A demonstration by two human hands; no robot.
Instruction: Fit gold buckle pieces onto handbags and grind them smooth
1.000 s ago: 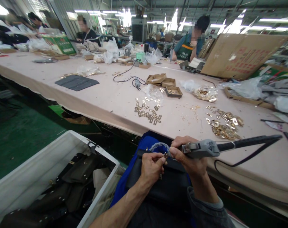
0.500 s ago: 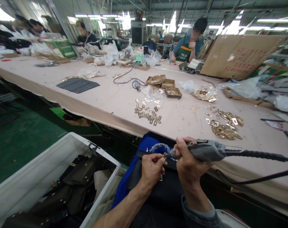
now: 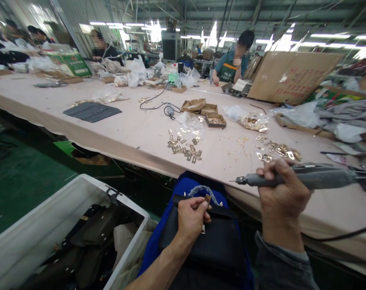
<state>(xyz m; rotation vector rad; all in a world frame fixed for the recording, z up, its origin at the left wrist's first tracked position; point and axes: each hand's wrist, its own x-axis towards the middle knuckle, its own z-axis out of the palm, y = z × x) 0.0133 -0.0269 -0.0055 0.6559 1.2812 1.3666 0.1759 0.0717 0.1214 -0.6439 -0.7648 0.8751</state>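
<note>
Left hand [image 3: 190, 219] pinches a gold plate [image 3: 207, 198] over the black bag [image 3: 214, 247]; right hand [image 3: 282, 197] clasps a grey power tool [image 3: 324, 177] right of it; beyond it, loose plates [image 3: 178, 149] lie unfitted!

Far tube lights [image 3: 330, 35] glow white, with burnt-out glare around them. My pale worktop [image 3: 128, 133] is softly lit; the floor [image 3: 22, 169] at left is dim. Toward the right edge, my tool [image 3: 318, 176] looks blurred and stretched.
</note>
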